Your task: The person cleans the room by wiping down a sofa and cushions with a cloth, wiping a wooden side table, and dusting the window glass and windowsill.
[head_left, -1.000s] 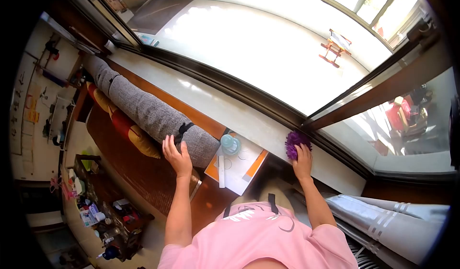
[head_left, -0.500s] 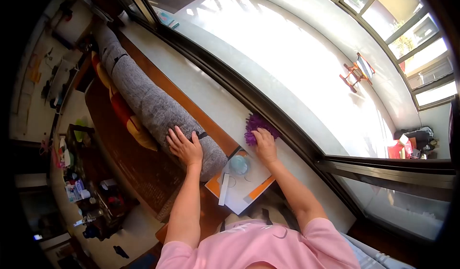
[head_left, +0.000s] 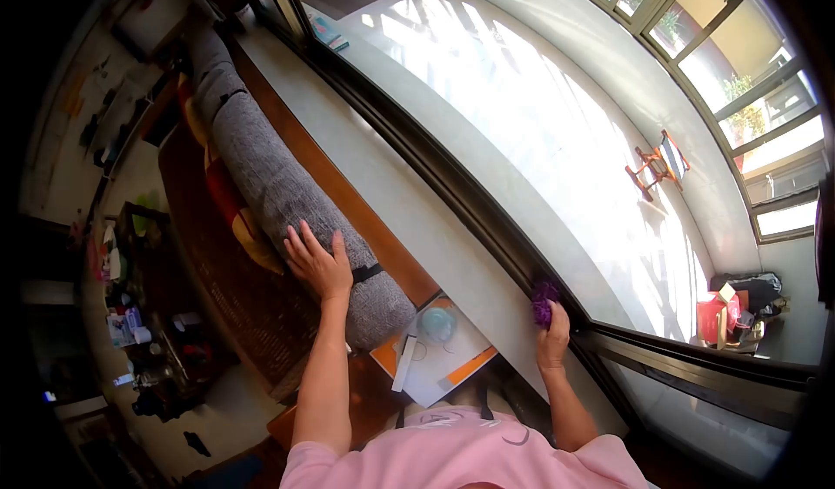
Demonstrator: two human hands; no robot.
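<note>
My left hand (head_left: 320,263) lies with spread fingers on the grey rolled bundle (head_left: 278,180), beside a black strap near its lower end. My right hand (head_left: 553,339) grips a fluffy purple duster (head_left: 545,304), which touches the pale sill (head_left: 435,237) against the dark window frame (head_left: 470,211). Between my arms, a light-blue round container (head_left: 437,324) sits on a white and orange sheet (head_left: 461,358), with a white strip (head_left: 404,363) beside it.
Red and yellow cushions (head_left: 228,195) lie along the bundle on a brown woven seat (head_left: 209,289). A cluttered dark shelf (head_left: 165,332) stands at the left. Beyond the window are a small folding stool (head_left: 657,167) and a red bag (head_left: 711,317).
The duster in my right hand first moved left along the sill, then back right to the window frame. My left hand has shifted slightly up the bundle. The view has turned.
</note>
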